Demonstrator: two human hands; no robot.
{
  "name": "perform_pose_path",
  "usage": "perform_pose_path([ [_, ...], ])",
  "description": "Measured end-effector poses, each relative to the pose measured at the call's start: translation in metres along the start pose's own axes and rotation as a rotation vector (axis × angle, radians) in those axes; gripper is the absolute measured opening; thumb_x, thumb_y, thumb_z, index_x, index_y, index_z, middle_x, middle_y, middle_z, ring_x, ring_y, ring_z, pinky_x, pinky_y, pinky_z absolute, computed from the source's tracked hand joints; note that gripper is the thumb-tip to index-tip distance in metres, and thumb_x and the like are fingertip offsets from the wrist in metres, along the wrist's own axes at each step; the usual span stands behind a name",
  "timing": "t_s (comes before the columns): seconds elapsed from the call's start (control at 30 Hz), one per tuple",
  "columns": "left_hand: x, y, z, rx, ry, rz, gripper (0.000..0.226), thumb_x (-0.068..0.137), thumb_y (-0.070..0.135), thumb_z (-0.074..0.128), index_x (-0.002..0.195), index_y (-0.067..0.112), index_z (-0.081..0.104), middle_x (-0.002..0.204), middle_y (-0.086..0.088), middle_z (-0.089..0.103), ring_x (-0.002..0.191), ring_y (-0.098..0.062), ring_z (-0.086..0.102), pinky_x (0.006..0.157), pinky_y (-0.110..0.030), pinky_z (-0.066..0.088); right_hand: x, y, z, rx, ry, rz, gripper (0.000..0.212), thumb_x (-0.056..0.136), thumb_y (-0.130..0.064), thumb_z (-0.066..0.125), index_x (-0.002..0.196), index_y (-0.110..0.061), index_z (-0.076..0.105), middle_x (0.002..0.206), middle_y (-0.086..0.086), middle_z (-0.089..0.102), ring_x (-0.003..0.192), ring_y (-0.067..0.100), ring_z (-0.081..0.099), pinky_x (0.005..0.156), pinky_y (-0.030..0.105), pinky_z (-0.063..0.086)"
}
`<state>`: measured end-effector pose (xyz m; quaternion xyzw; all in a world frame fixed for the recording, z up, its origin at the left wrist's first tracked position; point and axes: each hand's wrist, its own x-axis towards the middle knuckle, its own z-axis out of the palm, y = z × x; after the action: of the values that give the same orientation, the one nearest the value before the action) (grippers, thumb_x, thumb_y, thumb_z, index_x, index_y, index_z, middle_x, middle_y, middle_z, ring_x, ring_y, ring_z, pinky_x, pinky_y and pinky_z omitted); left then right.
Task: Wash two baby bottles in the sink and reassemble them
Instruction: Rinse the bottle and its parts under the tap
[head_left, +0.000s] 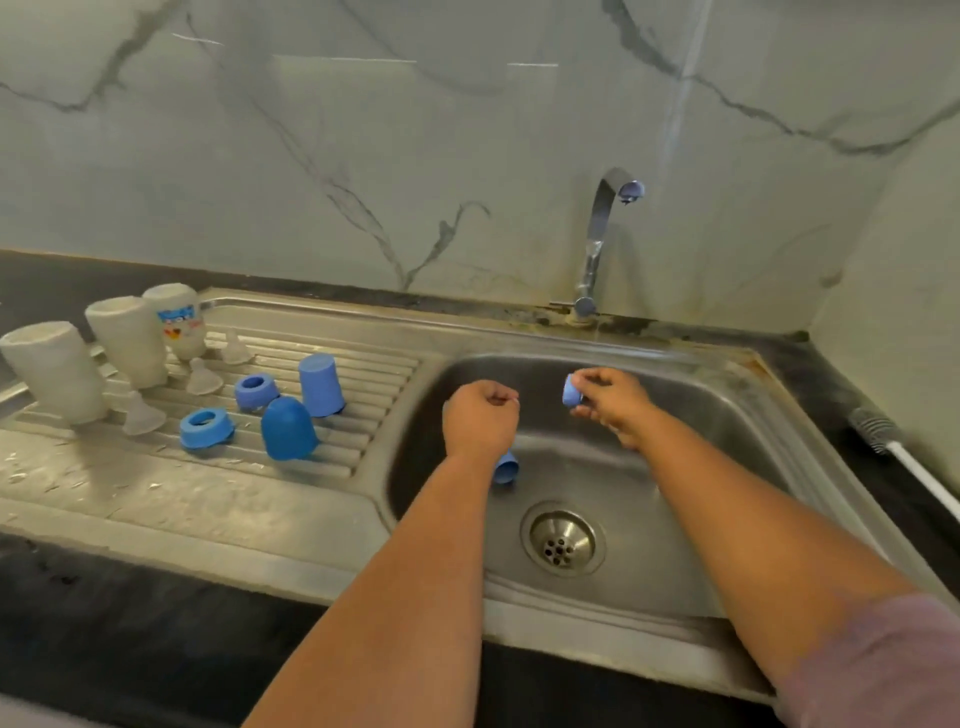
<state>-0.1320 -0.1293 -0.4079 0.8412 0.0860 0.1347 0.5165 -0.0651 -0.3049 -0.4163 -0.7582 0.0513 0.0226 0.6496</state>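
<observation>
Pinching blue ring, right hand; blue cap half-hidden behind left wrist

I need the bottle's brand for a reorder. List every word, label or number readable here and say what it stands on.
No text can be read.
The upturned white plastic baby bottle farthest back on the steel drainboard bears a blue and red printed label, too blurred to read.
No print shows on the other bottles, the blue caps or the tap.
</observation>
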Motion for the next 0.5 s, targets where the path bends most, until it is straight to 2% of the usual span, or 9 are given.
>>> perform_pose_path([
  [0.07, 0.005, 0.008, 0.029, -0.051, -0.042, -0.045, 0.017, 0.089, 0.017, 0.064, 0.102, 0.016, 0.075, 0.103, -0.002, 0.073, 0.099, -0.018, 0.066, 0.088, -0.022, 0.047, 0.004, 0.002, -0.006, 0.23, 0.089, 0.043, 0.009, 0.099, -0.012, 0.053, 0.1, -0.007, 0.061, 0.11, 0.017, 0.06, 0.083, 0.02, 0.062, 0.067, 0.024, 0.056],
  [0.13, 0.007, 0.018, 0.054, -0.1, -0.088, -0.045, 0.025, 0.093, 0.019, 0.061, 0.116, 0.014, 0.07, 0.114, -0.005, 0.071, 0.108, -0.019, 0.063, 0.094, -0.024, 0.045, 0.006, -0.003, -0.007, 0.31, 0.088, 0.033, 0.022, 0.1, -0.011, 0.05, 0.118, -0.002, 0.058, 0.114, 0.016, 0.058, 0.092, 0.022, 0.06, 0.068, 0.023, 0.054],
  [0.2, 0.011, 0.025, 0.072, -0.104, -0.145, 0.004, 0.031, 0.096, 0.02, 0.058, 0.125, 0.014, 0.064, 0.12, -0.005, 0.068, 0.112, -0.019, 0.061, 0.093, -0.023, 0.042, 0.009, -0.011, -0.006, 0.304, 0.087, 0.001, 0.03, 0.1, -0.012, 0.05, 0.126, 0.001, 0.056, 0.117, 0.015, 0.06, 0.098, 0.023, 0.06, 0.068, 0.02, 0.053],
  [0.3, 0.024, 0.027, 0.086, -0.073, -0.139, 0.082, 0.027, 0.096, 0.025, 0.057, 0.121, 0.019, 0.067, 0.112, -0.002, 0.071, 0.105, -0.018, 0.064, 0.09, -0.024, 0.044, 0.013, -0.014, -0.007, 0.214, 0.102, -0.033, 0.03, 0.1, -0.019, 0.051, 0.125, -0.004, 0.059, 0.112, 0.012, 0.064, 0.086, 0.016, 0.063, 0.063, 0.015, 0.052],
  [0.37, 0.033, 0.026, 0.091, -0.086, -0.124, 0.128, 0.021, 0.094, 0.024, 0.061, 0.111, 0.019, 0.072, 0.102, -0.002, 0.073, 0.096, -0.017, 0.066, 0.087, -0.028, 0.048, 0.015, -0.012, -0.012, 0.128, 0.096, 0.0, 0.031, 0.101, -0.026, 0.05, 0.122, -0.007, 0.061, 0.107, 0.009, 0.066, 0.081, 0.015, 0.064, 0.071, 0.021, 0.055],
  [0.43, 0.039, 0.026, 0.095, -0.143, -0.164, 0.134, 0.016, 0.091, 0.02, 0.065, 0.103, 0.015, 0.075, 0.096, -0.003, 0.075, 0.091, -0.017, 0.067, 0.083, -0.027, 0.049, 0.017, -0.006, -0.02, -0.046, 0.136, -0.034, 0.035, 0.101, -0.031, 0.049, 0.123, -0.008, 0.063, 0.105, 0.008, 0.069, 0.086, 0.018, 0.064, 0.083, 0.028, 0.054],
  [0.47, 0.042, 0.027, 0.098, -0.185, -0.185, 0.114, 0.015, 0.09, 0.02, 0.066, 0.099, 0.014, 0.076, 0.093, -0.004, 0.075, 0.087, -0.017, 0.067, 0.082, -0.028, 0.049, 0.016, -0.006, -0.024, -0.199, 0.198, -0.126, 0.034, 0.1, -0.029, 0.052, 0.123, -0.009, 0.065, 0.106, 0.008, 0.07, 0.091, 0.018, 0.064, 0.086, 0.023, 0.051],
  [0.5, 0.043, 0.029, 0.1, -0.232, -0.202, 0.084, 0.013, 0.09, 0.02, 0.067, 0.095, 0.012, 0.077, 0.089, -0.005, 0.074, 0.081, -0.017, 0.065, 0.079, -0.028, 0.05, 0.014, -0.007, -0.027, -0.31, 0.261, -0.241, 0.03, 0.098, -0.024, 0.055, 0.122, -0.01, 0.068, 0.11, 0.007, 0.071, 0.096, 0.014, 0.063, 0.084, 0.011, 0.046],
])
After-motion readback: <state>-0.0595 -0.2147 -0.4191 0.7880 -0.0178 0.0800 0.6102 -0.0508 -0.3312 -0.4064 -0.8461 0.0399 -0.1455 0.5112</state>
